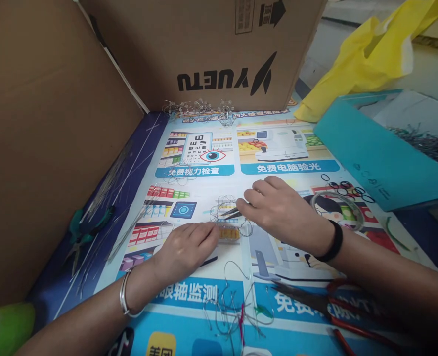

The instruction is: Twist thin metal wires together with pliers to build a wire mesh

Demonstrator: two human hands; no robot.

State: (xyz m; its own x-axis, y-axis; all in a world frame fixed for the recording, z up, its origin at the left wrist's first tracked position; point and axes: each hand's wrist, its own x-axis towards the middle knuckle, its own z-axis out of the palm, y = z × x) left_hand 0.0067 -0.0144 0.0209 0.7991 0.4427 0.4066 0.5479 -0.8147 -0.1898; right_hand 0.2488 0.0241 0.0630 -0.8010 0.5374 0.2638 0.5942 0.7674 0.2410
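My left hand (189, 247), with a silver bangle on its wrist, is closed in a pinch at the edge of a bent, looped thin wire piece (224, 200). My right hand (278, 202), with a black band on its wrist, is closed around a dark tool with narrow pointed tips (232, 213). Its grip is hidden by the fingers, so I cannot tell its exact kind. The tips point left and lie over the wire loops, just above my left fingertips. Nearer to me lies a tangle of bent wire pieces (234, 309).
Red-handled scissors (330, 306) lie at the front right, teal-handled pliers (81, 232) and straight wires (108, 190) at the left. A clear ring-shaped roll (358, 212) and black rings (345, 187) lie beside a teal box (374, 153) of wire pieces. Cardboard (211, 44) walls the back.
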